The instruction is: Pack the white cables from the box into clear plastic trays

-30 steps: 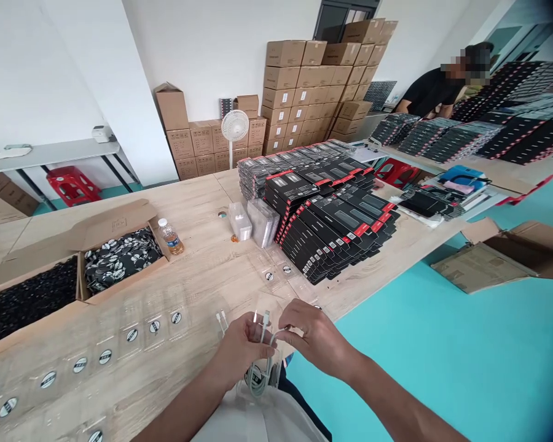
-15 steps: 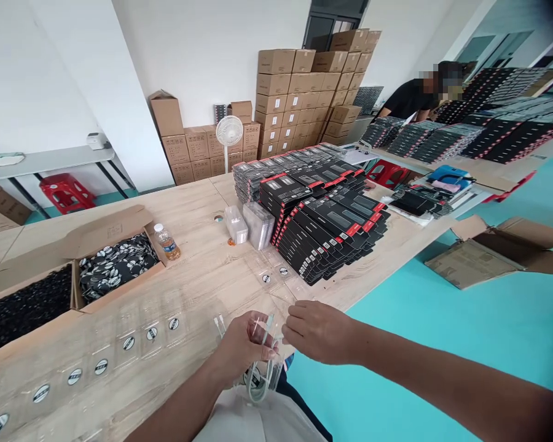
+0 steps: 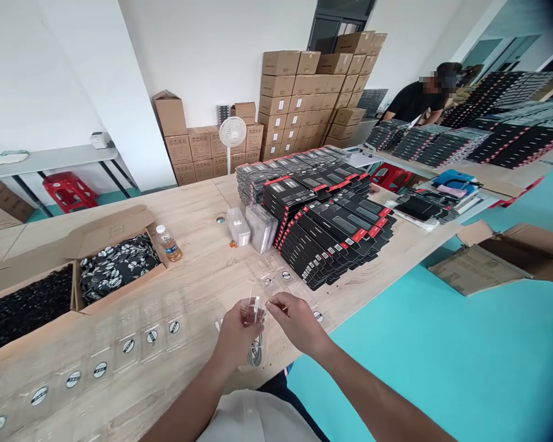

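Note:
My left hand (image 3: 236, 334) is closed around a coiled white cable (image 3: 255, 353) and a clear plastic blister tray (image 3: 253, 309), held just above the front edge of the wooden table (image 3: 198, 270). The cable's loop hangs below my fingers. My right hand (image 3: 294, 320) pinches the cable's white connector end at the tray's top, fingertips touching my left hand's.
Clear blister trays with round stickers (image 3: 128, 345) lie in a row along the table front. Two open cartons (image 3: 105, 236) of black cables and a bottle (image 3: 168, 242) stand left. Stacked black-and-red boxes (image 3: 332, 230) fill the right. Another person (image 3: 417, 98) works at the far table.
Both hands have moved up and forward over the table edge, and my right hand has closed in on the connector. The view shifted slightly.

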`<state>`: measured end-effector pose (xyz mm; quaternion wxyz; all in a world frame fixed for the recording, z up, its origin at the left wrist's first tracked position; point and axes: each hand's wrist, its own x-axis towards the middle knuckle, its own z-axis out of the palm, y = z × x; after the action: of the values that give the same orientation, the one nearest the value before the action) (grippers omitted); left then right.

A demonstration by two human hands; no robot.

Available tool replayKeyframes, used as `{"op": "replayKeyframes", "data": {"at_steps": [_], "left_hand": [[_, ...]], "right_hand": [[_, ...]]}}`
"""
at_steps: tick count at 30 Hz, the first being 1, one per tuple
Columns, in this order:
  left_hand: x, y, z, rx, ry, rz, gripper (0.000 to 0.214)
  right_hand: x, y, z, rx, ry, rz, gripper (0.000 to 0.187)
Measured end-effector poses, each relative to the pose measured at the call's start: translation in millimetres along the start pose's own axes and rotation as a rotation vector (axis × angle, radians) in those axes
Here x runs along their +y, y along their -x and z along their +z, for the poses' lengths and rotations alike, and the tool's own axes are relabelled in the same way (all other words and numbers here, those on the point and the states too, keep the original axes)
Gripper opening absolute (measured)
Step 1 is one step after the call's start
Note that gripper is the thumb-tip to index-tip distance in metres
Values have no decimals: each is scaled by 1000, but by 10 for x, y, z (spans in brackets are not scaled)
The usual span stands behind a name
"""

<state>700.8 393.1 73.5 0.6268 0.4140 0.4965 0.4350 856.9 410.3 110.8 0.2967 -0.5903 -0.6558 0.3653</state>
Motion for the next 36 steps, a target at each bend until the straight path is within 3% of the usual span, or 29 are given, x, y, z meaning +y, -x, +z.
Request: {"op": "replayKeyframes", "data": {"at_steps": [5,10,14,18,26,32,36], "left_hand": [[59,7,17,-138,293,-91,38],[43,19,-1,-181,413,-125,38],[62,56,5,-237,506,-95,33],[79,79,0,-238,547,-72,28],[35,21,-74,-221,642,-111,38],[-61,-33,-148,-183,700,-162,35],[-245,-101,-209,-127,636,-147,41]], "right_hand": [[0,5,75,65,-198,38,12],[-6,-29,124,132,-16,-79,17],[58,-37,218,224,16,-111,9],[108,-31,396,303,-93,-74,31],[115,76,579,193,-490,78,50],[352,253,551,43,-572,184,49],[541,288,637,-38,-566,229,55]]}}
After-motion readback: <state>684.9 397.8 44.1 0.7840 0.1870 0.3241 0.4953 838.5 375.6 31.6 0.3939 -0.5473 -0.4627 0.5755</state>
